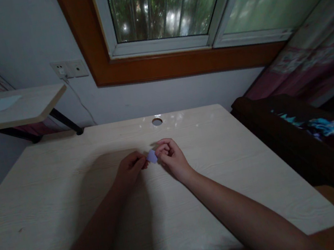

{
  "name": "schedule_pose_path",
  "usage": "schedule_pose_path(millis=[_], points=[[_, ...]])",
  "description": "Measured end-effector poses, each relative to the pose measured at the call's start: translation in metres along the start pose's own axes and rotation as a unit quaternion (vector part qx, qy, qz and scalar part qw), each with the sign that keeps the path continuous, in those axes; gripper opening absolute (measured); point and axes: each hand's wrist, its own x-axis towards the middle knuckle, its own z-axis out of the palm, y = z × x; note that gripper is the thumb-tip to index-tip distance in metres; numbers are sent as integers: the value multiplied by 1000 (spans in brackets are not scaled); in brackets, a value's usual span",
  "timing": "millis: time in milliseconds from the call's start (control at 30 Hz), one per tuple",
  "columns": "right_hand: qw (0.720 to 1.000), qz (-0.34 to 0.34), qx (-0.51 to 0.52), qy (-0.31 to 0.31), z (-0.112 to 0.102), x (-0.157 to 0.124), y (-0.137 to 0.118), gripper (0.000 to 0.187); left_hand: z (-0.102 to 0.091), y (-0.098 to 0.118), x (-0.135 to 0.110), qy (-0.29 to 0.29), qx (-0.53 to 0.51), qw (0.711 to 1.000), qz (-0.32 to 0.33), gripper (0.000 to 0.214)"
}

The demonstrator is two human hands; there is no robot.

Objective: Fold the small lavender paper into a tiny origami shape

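Between my hands, just above the pale wood-grain desk [181,208], is a small piece of purple paper [152,157]. My left hand [133,167] pinches its left edge between thumb and forefinger. At its right edge, my right hand [172,158] has curled fingers and a thumb closed on the paper. The paper looks folded, with a point toward the bottom, but its exact shape is too small to make out. Parts of its edges are hidden behind my fingertips.
A round cable hole [157,121] lies near the desk's back edge. At the left stands a raised shelf [39,108] on black legs. A white cord [79,99] hangs from the wall socket [69,69]. Dark furniture [278,136] with bluish items borders the right side.
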Motion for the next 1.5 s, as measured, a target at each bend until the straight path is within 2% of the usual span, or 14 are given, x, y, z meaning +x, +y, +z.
schedule_pose_path(millis=[267,533,700,900,1233,1500], points=[[1000,-5,9,-1,1,0,-1,32,1,-7,1,-2,-27,1000,-4,22],[1000,-17,-12,-10,1,-1,0,33,0,-13,1,3,-3,1000,0,19],[1000,-20,-16,-17,1,-1,1,32,4,-15,3,38,-24,998,48,35],[1000,-21,-10,-17,2,-1,0,33,1,-15,3,-1,45,990,137,16],[1000,-18,3,-17,1,-2,-1,35,0,-19,4,-40,49,985,157,9],[999,2,24,-29,1,-2,0,33,-2,-22,5,-10,73,980,185,4]])
